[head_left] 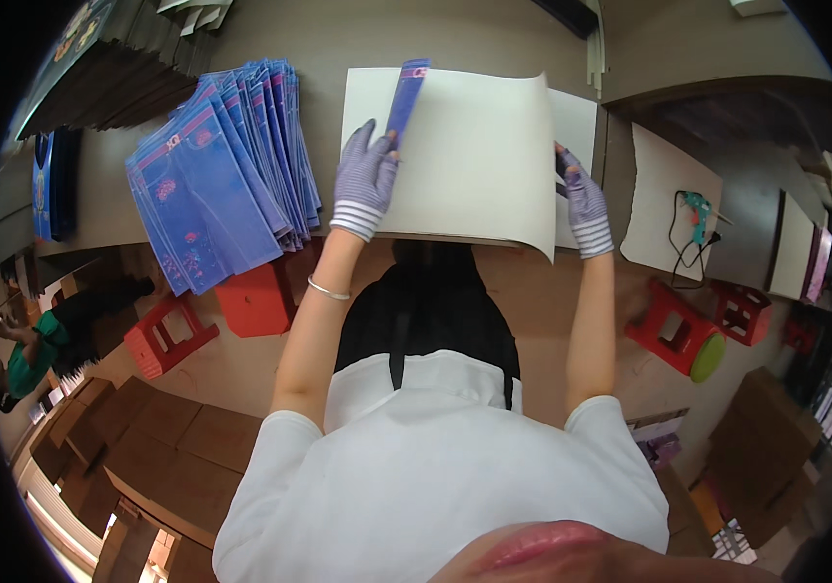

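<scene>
Both my hands wear purple-and-white striped fingerless gloves. A large white sheet (pixel 479 155) lies on the table before me, its right edge curling up. My left hand (pixel 365 180) is over the sheet's left part, its fingers closed by a narrow blue printed strip (pixel 408 92) that slants up and away from the thumb. At the sheet's right side, my right hand (pixel 586 199) has its fingers bent around a small dark piece, mostly hidden. Under the curled edge shows another white sheet (pixel 576 126). Left of my left hand lies a fanned stack of blue printed sheets (pixel 207 185).
Dark stacked boards (pixel 95 83) stand at the far left. On a white board (pixel 664 194) to the right rests a teal glue gun (pixel 696 216) with a black cord. Red stools (pixel 171 333) stand below the table on both sides. A person in green (pixel 32 360) is at left.
</scene>
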### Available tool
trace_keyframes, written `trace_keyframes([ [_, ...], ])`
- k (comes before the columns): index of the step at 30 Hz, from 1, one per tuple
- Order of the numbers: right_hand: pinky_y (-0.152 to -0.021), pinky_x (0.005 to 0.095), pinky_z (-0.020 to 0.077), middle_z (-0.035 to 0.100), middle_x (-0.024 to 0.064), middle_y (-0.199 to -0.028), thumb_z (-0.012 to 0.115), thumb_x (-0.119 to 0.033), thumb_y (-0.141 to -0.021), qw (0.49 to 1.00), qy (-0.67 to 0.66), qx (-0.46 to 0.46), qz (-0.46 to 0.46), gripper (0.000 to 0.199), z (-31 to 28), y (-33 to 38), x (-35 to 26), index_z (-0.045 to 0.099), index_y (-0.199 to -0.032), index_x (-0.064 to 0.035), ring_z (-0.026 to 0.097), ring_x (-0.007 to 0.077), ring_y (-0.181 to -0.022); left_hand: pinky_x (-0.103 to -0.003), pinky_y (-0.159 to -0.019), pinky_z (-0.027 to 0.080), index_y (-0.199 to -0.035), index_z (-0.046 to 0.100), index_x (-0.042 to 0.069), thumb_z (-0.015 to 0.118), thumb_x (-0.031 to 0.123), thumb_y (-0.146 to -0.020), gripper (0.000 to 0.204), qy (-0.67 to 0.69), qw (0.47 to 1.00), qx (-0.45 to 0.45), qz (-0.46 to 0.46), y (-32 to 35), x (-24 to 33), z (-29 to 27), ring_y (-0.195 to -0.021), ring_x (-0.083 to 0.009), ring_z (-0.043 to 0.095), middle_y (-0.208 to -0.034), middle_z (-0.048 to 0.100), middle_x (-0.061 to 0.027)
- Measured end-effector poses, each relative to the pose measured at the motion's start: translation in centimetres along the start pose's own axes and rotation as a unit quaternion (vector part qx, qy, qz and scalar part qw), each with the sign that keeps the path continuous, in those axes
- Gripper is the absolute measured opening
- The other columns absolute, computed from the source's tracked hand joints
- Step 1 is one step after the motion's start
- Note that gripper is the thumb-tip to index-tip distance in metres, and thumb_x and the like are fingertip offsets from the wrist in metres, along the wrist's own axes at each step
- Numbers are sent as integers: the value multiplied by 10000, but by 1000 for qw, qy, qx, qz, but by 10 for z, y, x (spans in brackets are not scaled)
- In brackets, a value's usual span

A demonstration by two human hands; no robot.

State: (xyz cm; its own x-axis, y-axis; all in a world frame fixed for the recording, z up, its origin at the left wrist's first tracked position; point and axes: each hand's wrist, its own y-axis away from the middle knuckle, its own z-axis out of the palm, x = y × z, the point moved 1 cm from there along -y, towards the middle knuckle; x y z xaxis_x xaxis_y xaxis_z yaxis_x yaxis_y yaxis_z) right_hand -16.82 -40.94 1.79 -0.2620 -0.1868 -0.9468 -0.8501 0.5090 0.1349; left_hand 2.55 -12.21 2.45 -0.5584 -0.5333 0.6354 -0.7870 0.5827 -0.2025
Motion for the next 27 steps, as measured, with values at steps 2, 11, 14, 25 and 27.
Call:
trace_keyframes([
  [2, -1055, 295, 365, 533, 160, -1357, 490, -437, -978, 992, 51, 19, -111, 539, 19, -3, -9, 505, -1350, -47, 481, 239, -1289, -483, -1044, 369, -1204, 632, 94, 583, 263, -890, 360, -14, 999, -11, 47, -3, 14, 14, -1275, -486, 400, -1397, 442, -235],
  [11, -1134, 460, 292, 307, 153, -1516, 585, -458, -888, 942, 291, 74, -148, 694, 83, -23, 14, 343, -1464, -153, 289, 396, -1390, -585, -1119, 200, -1333, 558, 179, 607, 331, -858, 501, -181, 974, -119, 61, -10, 35, 76, -1387, -451, 243, -1529, 285, -163],
  [14, -1148, 499, 243, 322, 143, -1513, 621, -401, -865, 924, 349, 69, -142, 683, 88, -26, 24, 370, -1453, -161, 258, 400, -1402, -599, -1119, 180, -1351, 539, 202, 601, 355, -862, 516, -206, 967, -137, 66, -8, 31, 84, -1388, -440, 244, -1522, 299, -154],
  [25, -1141, 525, 215, 352, 96, -1509, 639, -399, -847, 895, 428, 78, -101, 607, 90, -31, 24, 469, -1399, -212, 277, 398, -1393, -628, -1112, 174, -1364, 521, 221, 601, 344, -865, 520, -214, 966, -137, 54, -9, 30, 96, -1380, -412, 280, -1506, 342, -118],
  [27, -1140, 524, 218, 359, 101, -1505, 637, -402, -849, 916, 378, 87, -106, 601, 83, -34, 28, 474, -1393, -207, 282, 401, -1390, -629, -1108, 183, -1364, 521, 219, 604, 346, -861, 525, -209, 968, -128, 61, -8, 27, 96, -1374, -414, 288, -1508, 340, -120],
])
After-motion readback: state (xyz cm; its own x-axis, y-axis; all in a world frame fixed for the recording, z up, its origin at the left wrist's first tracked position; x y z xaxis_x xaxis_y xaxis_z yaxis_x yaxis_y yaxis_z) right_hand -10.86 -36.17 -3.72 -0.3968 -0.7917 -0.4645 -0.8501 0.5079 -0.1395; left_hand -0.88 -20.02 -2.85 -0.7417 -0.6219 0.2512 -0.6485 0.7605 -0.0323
